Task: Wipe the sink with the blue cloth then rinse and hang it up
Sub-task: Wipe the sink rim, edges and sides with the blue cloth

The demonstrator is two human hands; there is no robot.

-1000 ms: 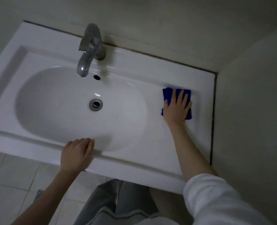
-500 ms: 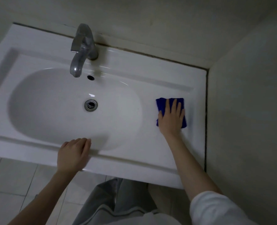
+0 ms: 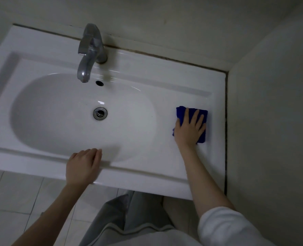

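Note:
A white sink [image 3: 164, 96] with an oval basin fills the view. The folded blue cloth [image 3: 180, 111] lies on the flat ledge right of the basin. My right hand [image 3: 189, 129] presses flat on the cloth with straight, spread fingers and covers most of it. My left hand [image 3: 83, 166] rests on the sink's front rim, fingers lightly bent over the edge, holding nothing. A metal tap [image 3: 89, 52] stands at the back with its spout over the basin, no water running. The drain [image 3: 100, 113] sits in the basin's middle.
A wall [image 3: 271, 121] rises directly right of the sink, with a dark seam along the joint. Another wall runs behind the tap. Pale floor tiles [image 3: 14, 201] show below the front rim, beside my grey trousers.
My right hand has slid the cloth toward me along the right ledge, away from the back wall. My left hand has stayed on the front rim.

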